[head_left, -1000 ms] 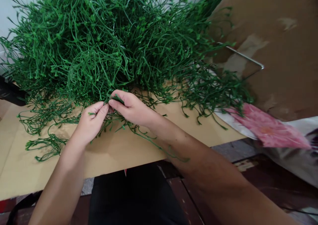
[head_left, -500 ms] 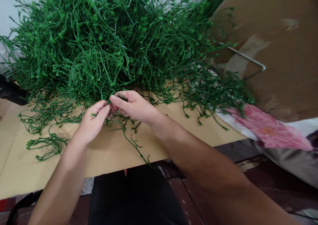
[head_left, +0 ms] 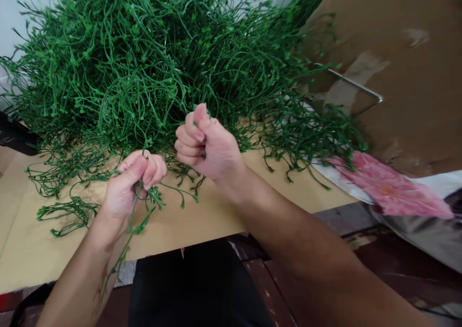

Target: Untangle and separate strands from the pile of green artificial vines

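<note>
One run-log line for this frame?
left hand: fist on green stem | right hand: fist, stem end | green pile behind

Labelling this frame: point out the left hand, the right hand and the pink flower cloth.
left hand point(head_left: 132, 187), head view, knuckles.
right hand point(head_left: 207, 144), head view, back of fist.
pink flower cloth point(head_left: 386, 190), head view, flower's centre.

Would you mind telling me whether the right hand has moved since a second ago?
Yes. The right hand has lifted up and away from the left hand, further over the green stem pile; it was low by the table surface.
</note>
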The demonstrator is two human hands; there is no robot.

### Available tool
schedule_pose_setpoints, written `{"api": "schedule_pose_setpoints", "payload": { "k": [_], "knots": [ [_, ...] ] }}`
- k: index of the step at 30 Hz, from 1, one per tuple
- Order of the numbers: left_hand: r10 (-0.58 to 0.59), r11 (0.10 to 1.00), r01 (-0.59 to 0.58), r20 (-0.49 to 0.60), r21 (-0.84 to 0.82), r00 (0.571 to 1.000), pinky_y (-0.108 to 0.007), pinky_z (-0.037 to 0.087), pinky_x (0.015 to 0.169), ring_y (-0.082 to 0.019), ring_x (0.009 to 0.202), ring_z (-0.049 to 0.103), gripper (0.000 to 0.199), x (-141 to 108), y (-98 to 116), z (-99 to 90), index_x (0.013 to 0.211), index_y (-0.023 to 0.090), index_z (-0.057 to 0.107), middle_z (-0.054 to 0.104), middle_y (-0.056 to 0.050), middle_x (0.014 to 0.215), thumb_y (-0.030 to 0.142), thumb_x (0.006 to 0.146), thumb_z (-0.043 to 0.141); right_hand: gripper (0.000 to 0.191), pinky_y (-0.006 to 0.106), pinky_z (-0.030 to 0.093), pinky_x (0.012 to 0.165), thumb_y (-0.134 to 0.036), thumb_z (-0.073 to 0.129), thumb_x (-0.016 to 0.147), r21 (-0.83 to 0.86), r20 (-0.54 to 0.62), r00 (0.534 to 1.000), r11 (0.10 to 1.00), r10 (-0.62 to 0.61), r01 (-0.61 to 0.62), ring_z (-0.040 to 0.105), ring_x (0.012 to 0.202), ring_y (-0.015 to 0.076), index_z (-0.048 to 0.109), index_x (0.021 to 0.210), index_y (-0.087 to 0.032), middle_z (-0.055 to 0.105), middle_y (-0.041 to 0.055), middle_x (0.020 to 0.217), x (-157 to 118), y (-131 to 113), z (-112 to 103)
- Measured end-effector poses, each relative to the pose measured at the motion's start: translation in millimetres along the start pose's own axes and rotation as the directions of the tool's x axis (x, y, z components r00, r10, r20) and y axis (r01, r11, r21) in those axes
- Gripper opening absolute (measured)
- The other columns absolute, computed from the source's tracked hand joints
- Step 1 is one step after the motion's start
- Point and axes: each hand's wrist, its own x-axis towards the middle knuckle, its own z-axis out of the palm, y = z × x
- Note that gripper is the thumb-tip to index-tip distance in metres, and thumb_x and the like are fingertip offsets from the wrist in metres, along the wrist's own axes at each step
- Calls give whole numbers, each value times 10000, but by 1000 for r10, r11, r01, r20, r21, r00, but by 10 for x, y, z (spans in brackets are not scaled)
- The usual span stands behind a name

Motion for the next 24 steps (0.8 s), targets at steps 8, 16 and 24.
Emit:
{"api": "schedule_pose_setpoints", "payload": {
  "k": [8, 16, 24],
  "knots": [
    [-101, 986, 134, -284, 99, 953, -253, 411, 569, -97, 587, 510, 361, 114, -107, -81, 731, 193, 607, 588, -3, 694, 534, 800, 508, 466, 194, 223, 403, -592, 669, 642, -247, -47, 999, 969, -6, -6, 252, 435, 34, 440, 704, -190, 291, -95, 505, 31, 138, 4],
    [-84, 988, 118, -293, 98, 952, -239, 463, 656, -118, 727, 591, 306, 91, -64, -65, 828, 198, 667, 655, -14, 788, 480, 792, 556, 364, 231, 404, 606, -388, 762, 586, -368, 120, 985, 927, 121, -69, 447, 607, 64, 546, 720, -126, 522, -33, 655, 20, 208, 65],
    [-127, 988, 141, -213, 54, 969, -237, 459, 663, -97, 644, 538, 219, 87, -13, -107, 845, 191, 668, 617, 2, 722, 354, 701, 688, 369, 179, 321, 467, -452, 683, 696, -204, 154, 988, 979, 19, 13, 379, 518, 36, 461, 677, -159, 432, -66, 572, 28, 180, -4]
  ]
}}
